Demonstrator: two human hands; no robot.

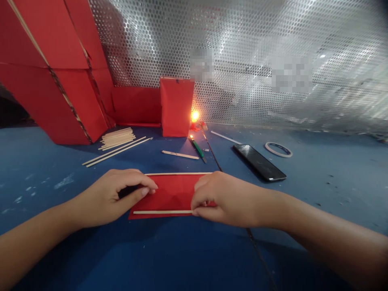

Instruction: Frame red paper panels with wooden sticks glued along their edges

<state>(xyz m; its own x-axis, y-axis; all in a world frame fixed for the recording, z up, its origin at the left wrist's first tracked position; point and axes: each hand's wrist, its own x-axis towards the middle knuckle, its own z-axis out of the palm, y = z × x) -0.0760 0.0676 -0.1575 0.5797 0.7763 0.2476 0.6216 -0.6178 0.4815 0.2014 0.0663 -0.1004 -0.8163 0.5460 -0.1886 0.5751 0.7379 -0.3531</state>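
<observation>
A red sheet (pixel 174 192) lies flat on the blue surface in front of me. One pale stick (pixel 178 173) runs along its far edge and another pale stick (pixel 163 212) along its near edge. At the sheet's left side is my left hand (pixel 121 196), fingers curved, thumb and fingertips close together over the red; nothing shows between them. My right hand (pixel 216 198) rests on the right part of the sheet, its fingers pinched on the right end of the near stick. That hand hides the sheet's right edge.
Large red panels (pixel 69 72) and a red box (pixel 176 107) stand behind, beside a lit flame (pixel 195 116). Bundled sticks (pixel 117 138), a flat stick (pixel 180 154), a green knife (pixel 197 147), a black phone (pixel 259 162) and a tape ring (pixel 278 149) lie beyond my hands.
</observation>
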